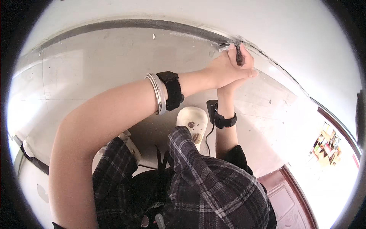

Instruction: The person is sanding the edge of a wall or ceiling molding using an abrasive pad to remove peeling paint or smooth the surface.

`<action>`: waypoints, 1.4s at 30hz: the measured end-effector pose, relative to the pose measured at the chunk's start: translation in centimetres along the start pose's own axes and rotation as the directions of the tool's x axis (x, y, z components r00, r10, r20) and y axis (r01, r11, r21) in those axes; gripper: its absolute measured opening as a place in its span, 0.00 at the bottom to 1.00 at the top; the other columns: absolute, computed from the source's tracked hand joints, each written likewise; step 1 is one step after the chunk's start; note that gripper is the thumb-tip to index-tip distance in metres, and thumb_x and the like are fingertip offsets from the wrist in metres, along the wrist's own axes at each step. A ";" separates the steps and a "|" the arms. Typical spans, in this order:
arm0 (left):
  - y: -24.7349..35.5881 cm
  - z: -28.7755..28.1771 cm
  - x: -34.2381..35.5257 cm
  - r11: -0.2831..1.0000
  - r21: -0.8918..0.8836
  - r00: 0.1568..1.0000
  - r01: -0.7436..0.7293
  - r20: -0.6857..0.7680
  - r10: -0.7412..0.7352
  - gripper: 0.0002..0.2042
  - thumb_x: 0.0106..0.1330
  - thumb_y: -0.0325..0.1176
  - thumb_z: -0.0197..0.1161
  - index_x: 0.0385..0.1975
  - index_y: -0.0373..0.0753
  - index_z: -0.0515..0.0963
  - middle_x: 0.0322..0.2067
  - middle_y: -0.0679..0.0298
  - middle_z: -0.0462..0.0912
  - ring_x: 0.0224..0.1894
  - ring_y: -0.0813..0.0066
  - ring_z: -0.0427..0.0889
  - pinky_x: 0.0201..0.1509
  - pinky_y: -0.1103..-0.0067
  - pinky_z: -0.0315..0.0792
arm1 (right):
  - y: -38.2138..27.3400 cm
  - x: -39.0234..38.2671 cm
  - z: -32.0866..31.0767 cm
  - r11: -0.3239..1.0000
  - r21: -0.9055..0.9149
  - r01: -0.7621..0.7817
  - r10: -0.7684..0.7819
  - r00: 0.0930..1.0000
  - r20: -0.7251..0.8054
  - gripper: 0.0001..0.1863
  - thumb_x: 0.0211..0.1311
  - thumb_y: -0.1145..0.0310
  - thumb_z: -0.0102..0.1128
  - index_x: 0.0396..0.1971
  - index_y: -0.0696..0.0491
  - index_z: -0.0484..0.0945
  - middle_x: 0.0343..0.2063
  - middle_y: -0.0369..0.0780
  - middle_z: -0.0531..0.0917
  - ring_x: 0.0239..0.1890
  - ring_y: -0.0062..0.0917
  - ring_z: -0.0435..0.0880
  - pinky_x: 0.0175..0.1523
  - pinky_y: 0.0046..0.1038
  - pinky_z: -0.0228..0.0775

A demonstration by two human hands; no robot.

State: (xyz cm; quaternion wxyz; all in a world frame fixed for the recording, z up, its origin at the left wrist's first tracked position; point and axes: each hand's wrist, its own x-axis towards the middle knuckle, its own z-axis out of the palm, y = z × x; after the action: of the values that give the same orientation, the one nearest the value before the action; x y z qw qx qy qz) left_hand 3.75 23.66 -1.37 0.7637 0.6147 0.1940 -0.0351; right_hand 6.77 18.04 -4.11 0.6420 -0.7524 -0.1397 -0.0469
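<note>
Your left hand is curled, its fingers appearing to pinch a dark, rough piece at the wall corner, right by the end of the dark skirting strip. Your right hand sits beneath it, mostly covered, so I can't tell how far it's open or whether it grips anything. Your cream shoe rests on the grey floor, nearer your body.
</note>
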 end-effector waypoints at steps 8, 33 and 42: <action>0.3 -1.4 -0.5 0.999 0.041 0.999 0.032 0.001 -0.032 0.49 0.45 0.62 0.63 0.53 0.19 0.60 0.49 0.39 0.68 0.54 0.50 0.70 0.56 0.70 0.66 | 0.3 0.0 1.4 0.967 -0.194 0.163 -0.171 0.985 -0.026 0.07 0.52 0.78 0.61 0.32 0.56 0.76 0.29 0.37 0.73 0.29 0.22 0.72 0.33 0.25 0.65; 0.5 -3.8 -5.5 0.986 0.018 0.975 -0.165 -0.151 0.165 0.37 0.53 0.55 0.62 0.48 0.23 0.64 0.43 0.46 0.73 0.49 0.60 0.74 0.52 0.74 0.68 | -2.7 -3.0 3.7 0.998 -0.056 -0.008 0.011 0.999 0.053 0.11 0.51 0.71 0.64 0.35 0.56 0.78 0.29 0.41 0.77 0.31 0.27 0.76 0.36 0.27 0.68; 0.8 -0.9 -1.0 0.987 0.155 0.999 -0.042 0.008 0.041 0.46 0.48 0.59 0.62 0.51 0.18 0.59 0.48 0.38 0.68 0.53 0.50 0.71 0.55 0.70 0.67 | -1.0 -0.1 0.8 0.966 -0.226 0.124 -0.140 0.989 -0.055 0.06 0.51 0.74 0.62 0.31 0.53 0.79 0.29 0.38 0.73 0.29 0.24 0.72 0.34 0.27 0.64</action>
State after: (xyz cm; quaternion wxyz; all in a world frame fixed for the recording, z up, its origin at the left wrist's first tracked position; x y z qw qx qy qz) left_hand 2.88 24.54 -0.43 0.7146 0.6761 0.1760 -0.0356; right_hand 6.31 18.95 -3.37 0.5540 -0.8063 -0.1604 -0.1313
